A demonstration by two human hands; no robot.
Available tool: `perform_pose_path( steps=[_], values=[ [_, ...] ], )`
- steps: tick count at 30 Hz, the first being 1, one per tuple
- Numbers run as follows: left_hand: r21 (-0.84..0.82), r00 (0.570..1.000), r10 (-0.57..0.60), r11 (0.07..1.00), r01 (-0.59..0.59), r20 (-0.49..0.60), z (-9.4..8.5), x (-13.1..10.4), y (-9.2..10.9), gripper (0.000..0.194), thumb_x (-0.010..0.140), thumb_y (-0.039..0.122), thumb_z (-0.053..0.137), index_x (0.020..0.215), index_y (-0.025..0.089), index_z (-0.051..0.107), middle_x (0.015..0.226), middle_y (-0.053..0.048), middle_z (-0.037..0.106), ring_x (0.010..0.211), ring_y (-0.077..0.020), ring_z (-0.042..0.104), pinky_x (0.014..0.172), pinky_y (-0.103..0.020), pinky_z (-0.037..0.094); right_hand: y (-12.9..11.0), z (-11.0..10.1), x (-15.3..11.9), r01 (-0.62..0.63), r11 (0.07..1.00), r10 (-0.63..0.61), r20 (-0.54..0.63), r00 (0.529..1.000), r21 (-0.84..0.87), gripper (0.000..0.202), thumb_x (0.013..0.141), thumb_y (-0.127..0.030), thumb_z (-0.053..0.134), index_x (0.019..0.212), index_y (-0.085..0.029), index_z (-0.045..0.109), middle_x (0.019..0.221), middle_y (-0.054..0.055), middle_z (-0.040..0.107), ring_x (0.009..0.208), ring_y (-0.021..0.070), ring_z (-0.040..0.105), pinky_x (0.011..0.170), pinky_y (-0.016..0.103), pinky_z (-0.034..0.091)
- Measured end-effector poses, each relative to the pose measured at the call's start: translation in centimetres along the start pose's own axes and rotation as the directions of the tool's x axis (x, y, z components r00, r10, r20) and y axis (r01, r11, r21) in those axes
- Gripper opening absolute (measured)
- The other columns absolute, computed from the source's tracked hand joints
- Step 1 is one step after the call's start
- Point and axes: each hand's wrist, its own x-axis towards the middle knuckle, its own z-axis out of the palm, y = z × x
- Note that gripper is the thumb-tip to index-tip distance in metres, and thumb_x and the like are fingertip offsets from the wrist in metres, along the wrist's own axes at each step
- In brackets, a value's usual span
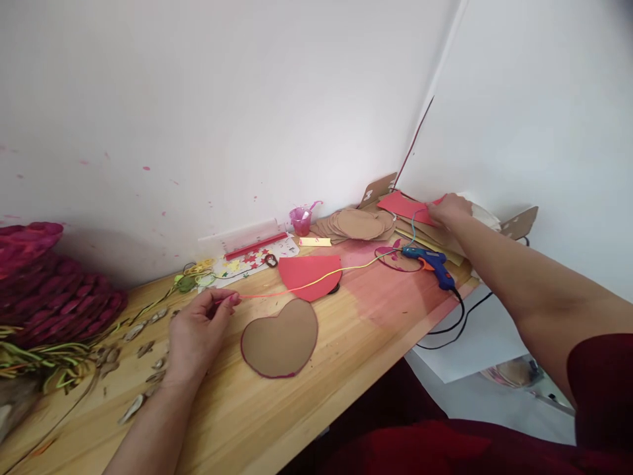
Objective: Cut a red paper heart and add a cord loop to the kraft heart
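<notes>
My left hand (198, 330) is closed in a pinch on one end of a thin multicoloured string (321, 282). The string runs orange, then yellow, across a curved red paper piece (304, 274), and turns blue past the glue gun (430, 259). Its blue part curves up to my right hand (452, 212), which reaches to the back right. There the fingers are closed at the edge of another red paper sheet (403, 204); the hand partly hides this grip. Between my hands, nearer me, lies a brown cardboard heart (281, 338) with a dark pink edge.
Cardboard ovals (359, 224) are stacked by the wall beside a pink-stained cup (301, 221). A red stick (256, 245) lies behind small star cutouts (247, 262). Shell-like pieces (133, 332) and a dark pink woven object (69, 297) are at left. A black cable (463, 310) hangs over the table edge.
</notes>
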Motion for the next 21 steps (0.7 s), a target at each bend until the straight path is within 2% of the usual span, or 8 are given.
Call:
perform_pose_path(
  steps=[1, 2, 4, 7, 10, 12, 16, 21],
  values=[
    [-0.016, 1.000, -0.004, 1.000, 0.004, 0.000, 0.0, 0.0, 0.1, 0.036, 0.080, 0.054, 0.064, 0.094, 0.021, 0.069, 0.080, -0.003, 0.072, 0.070, -0.0189, 0.065, 0.063, -0.028, 0.048, -0.6, -0.2, -0.4, 0.019, 0.999, -0.018, 0.021, 1.000, -0.035, 0.052, 0.094, -0.036, 0.059, 0.118, 0.010, 0.062, 0.117, 0.042, 0.057, 0.118, 0.0396, 0.055, 0.085, 0.044, 0.046],
    [-0.034, 1.000, -0.017, 0.999, 0.017, -0.006, 0.0, 0.0, 0.2, 0.036, 0.080, 0.053, 0.064, 0.095, 0.021, 0.069, 0.081, -0.003, 0.073, 0.070, -0.0186, 0.065, 0.063, -0.028, 0.048, -1.2, -0.4, -0.8, 0.045, 0.997, -0.041, 0.066, 0.997, -0.063, 0.052, 0.093, -0.037, 0.058, 0.121, 0.008, 0.062, 0.121, 0.040, 0.056, 0.120, 0.0398, 0.054, 0.087, 0.044, 0.045],
    [-0.061, 0.999, -0.042, 0.997, 0.041, -0.020, -0.1, -0.1, 0.6, 0.035, 0.081, 0.050, 0.064, 0.097, 0.020, 0.069, 0.085, -0.004, 0.073, 0.072, -0.0183, 0.065, 0.063, -0.028, 0.049, -2.5, -0.9, -1.4, 0.179, 0.980, -0.160, 0.190, 0.969, -0.089, 0.041, 0.091, -0.033, 0.060, 0.121, -0.007, 0.067, 0.124, 0.027, 0.063, 0.117, 0.0335, 0.057, 0.091, 0.039, 0.043],
    [-0.066, 0.997, -0.071, 0.995, 0.068, -0.036, -0.2, -0.3, 1.3, 0.032, 0.082, 0.046, 0.064, 0.098, 0.019, 0.069, 0.089, -0.005, 0.074, 0.075, -0.0177, 0.066, 0.064, -0.027, 0.049, -4.1, -1.1, -2.4, 0.400, 0.913, -0.341, 0.397, 0.852, -0.076, 0.030, 0.083, -0.024, 0.065, 0.112, -0.024, 0.073, 0.111, 0.007, 0.072, 0.101, 0.0219, 0.063, 0.083, 0.027, 0.044],
    [-0.051, 0.996, -0.073, 0.996, 0.071, -0.045, -0.3, -0.5, 1.8, 0.030, 0.082, 0.043, 0.064, 0.099, 0.019, 0.070, 0.090, -0.004, 0.075, 0.075, -0.0170, 0.066, 0.063, -0.025, 0.048, -4.7, -0.9, -3.3, 0.511, 0.854, -0.390, 0.528, 0.754, -0.100, 0.033, 0.074, -0.016, 0.068, 0.104, -0.027, 0.075, 0.101, 0.004, 0.074, 0.090, 0.0219, 0.064, 0.073, 0.027, 0.044],
    [-0.045, 0.997, -0.062, 0.997, 0.059, -0.056, -0.3, -0.5, 1.9, 0.029, 0.081, 0.042, 0.065, 0.098, 0.019, 0.070, 0.089, -0.004, 0.075, 0.074, -0.0164, 0.066, 0.062, -0.024, 0.048, -4.5, -0.7, -3.8, 0.542, 0.828, -0.381, 0.564, 0.732, -0.144, 0.031, 0.069, -0.015, 0.070, 0.098, -0.024, 0.077, 0.099, 0.006, 0.074, 0.089, 0.0252, 0.064, 0.073, 0.031, 0.043],
    [-0.049, 0.995, -0.043, 0.998, 0.039, -0.094, -0.2, -0.4, 1.6, 0.026, 0.082, 0.041, 0.065, 0.098, 0.020, 0.071, 0.083, -0.002, 0.074, 0.071, -0.0151, 0.066, 0.060, -0.022, 0.048, -3.5, -0.4, -4.2, 0.585, 0.786, -0.389, 0.577, 0.718, -0.198, 0.030, 0.065, -0.018, 0.074, 0.094, -0.023, 0.076, 0.096, 0.008, 0.074, 0.094, 0.0296, 0.063, 0.080, 0.036, 0.042],
    [-0.136, 0.967, 0.020, 0.989, -0.056, -0.254, 0.0, -0.4, 1.5, 0.024, 0.080, 0.036, 0.070, 0.096, 0.019, 0.073, 0.081, -0.002, 0.075, 0.065, -0.0133, 0.065, 0.061, -0.022, 0.049, -2.6, 0.0, -4.2, 0.631, 0.753, -0.456, 0.545, 0.704, -0.186, 0.016, 0.070, -0.022, 0.071, 0.085, -0.019, 0.076, 0.091, 0.012, 0.074, 0.096, 0.0321, 0.064, 0.084, 0.040, 0.040]
  ],
)
